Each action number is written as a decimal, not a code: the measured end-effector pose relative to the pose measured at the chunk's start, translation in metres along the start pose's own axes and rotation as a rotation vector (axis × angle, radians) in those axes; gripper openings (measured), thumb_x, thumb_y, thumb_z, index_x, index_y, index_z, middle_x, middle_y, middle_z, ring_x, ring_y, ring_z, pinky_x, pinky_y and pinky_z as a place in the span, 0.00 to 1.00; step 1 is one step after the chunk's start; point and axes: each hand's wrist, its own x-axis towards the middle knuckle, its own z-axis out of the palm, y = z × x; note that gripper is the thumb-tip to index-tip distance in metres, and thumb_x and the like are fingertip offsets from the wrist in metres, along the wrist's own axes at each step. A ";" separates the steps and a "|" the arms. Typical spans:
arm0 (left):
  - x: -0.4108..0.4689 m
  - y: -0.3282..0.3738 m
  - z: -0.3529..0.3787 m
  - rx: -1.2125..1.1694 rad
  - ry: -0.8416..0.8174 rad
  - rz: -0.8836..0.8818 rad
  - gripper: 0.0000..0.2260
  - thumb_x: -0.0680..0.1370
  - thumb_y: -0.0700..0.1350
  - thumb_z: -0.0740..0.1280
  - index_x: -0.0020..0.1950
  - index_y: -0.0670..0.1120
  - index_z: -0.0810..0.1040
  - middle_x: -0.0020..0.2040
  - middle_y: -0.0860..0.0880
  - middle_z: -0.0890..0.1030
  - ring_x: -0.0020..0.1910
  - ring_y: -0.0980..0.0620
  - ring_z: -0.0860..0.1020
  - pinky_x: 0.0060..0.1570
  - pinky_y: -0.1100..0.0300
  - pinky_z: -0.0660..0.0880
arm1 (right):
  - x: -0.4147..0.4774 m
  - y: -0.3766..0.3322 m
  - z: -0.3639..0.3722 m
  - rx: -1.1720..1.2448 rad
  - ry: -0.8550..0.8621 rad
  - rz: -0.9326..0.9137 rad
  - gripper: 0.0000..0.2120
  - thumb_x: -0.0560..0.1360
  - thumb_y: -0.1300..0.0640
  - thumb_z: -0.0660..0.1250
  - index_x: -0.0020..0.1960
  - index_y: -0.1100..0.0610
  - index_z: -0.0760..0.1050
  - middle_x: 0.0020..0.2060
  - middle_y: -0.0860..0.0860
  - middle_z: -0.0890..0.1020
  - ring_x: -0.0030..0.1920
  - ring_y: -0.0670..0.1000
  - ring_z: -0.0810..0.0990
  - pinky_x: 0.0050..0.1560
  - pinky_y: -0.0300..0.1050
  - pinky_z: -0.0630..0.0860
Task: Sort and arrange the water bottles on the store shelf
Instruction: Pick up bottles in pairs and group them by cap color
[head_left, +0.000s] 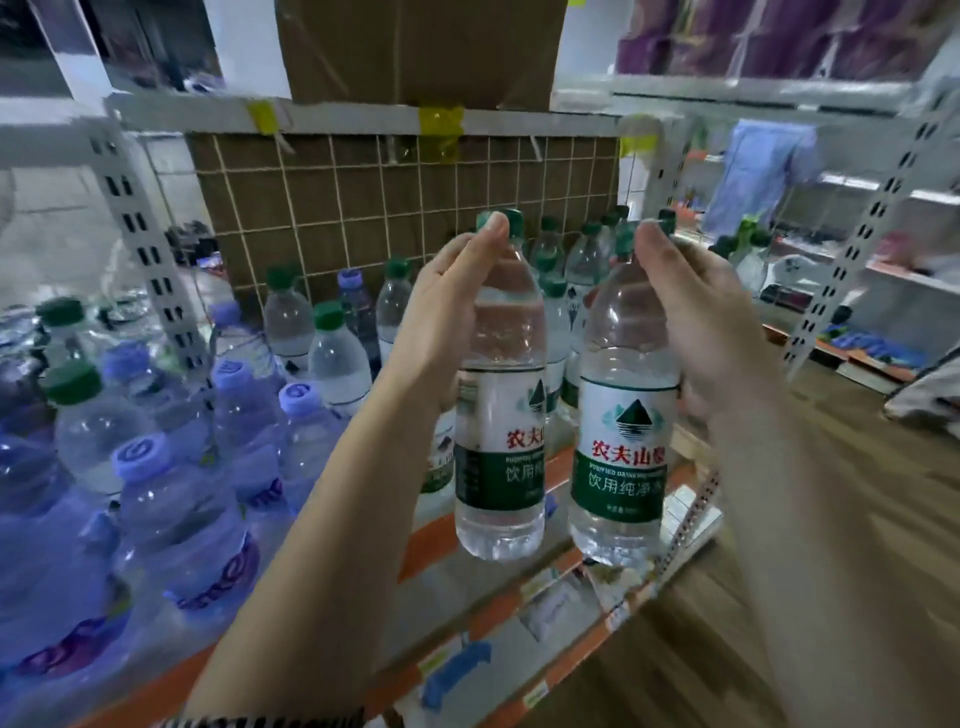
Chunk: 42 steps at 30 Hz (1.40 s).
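Observation:
I hold two clear water bottles with green caps and green-and-white labels above the shelf's front edge. My left hand (449, 312) grips the neck and shoulder of the left bottle (501, 436). My right hand (696, 322) grips the upper part of the right bottle (621, 447). Both bottles hang upright, side by side, almost touching. Behind them several more green-capped bottles (558, 291) stand in rows on the shelf (431, 551). To the left stand several bottles with purple caps (228, 415).
A brown board with a white wire grid (363, 208) backs the shelf. A cardboard box (421, 47) sits on the shelf above. Perforated white uprights (150, 260) flank the bay. More shelving (857, 260) and wood floor lie to the right.

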 end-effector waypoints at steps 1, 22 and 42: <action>0.019 0.005 0.003 0.018 -0.008 0.008 0.19 0.80 0.58 0.59 0.45 0.44 0.78 0.41 0.47 0.83 0.39 0.46 0.82 0.46 0.48 0.78 | 0.019 -0.002 -0.001 -0.010 -0.012 -0.024 0.15 0.79 0.44 0.61 0.44 0.53 0.75 0.33 0.45 0.81 0.32 0.42 0.80 0.36 0.39 0.80; 0.263 0.057 -0.006 0.232 0.352 0.433 0.09 0.81 0.53 0.62 0.47 0.50 0.74 0.41 0.50 0.78 0.42 0.50 0.79 0.47 0.49 0.78 | 0.340 0.017 0.010 0.210 -0.219 -0.350 0.07 0.82 0.48 0.59 0.49 0.50 0.71 0.37 0.45 0.80 0.37 0.42 0.80 0.42 0.43 0.80; 0.271 -0.079 -0.057 0.775 0.257 -0.645 0.12 0.80 0.41 0.64 0.64 0.47 0.70 0.55 0.44 0.78 0.47 0.48 0.79 0.40 0.59 0.77 | 0.410 0.176 0.036 -0.860 -1.058 -0.422 0.20 0.77 0.44 0.65 0.54 0.62 0.75 0.44 0.56 0.81 0.38 0.50 0.78 0.33 0.40 0.70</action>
